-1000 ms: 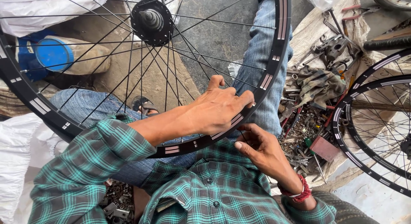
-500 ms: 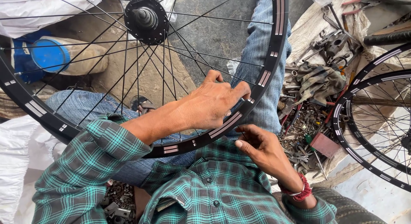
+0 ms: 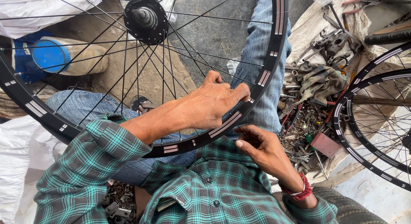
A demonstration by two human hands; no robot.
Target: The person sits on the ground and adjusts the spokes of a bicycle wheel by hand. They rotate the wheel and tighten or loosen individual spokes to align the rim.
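A black bicycle wheel rim with thin spokes and a central hub rests across my lap. My left hand lies over the near part of the rim, fingers curled on it by a spoke end. My right hand sits just under the rim's outer edge, fingers pinched together against it; whether something small is between them I cannot tell. My green plaid shirt and blue jeans fill the lower view.
A heap of metal tools, nuts and a dirty rag lies to the right. Two more black wheels lean at the far right. A blue-lidded tub stands at the left, white sacking below it.
The wheel has turned slightly and the hub has shifted a little in view. My left hand stayed on the rim; my right hand stayed under it.
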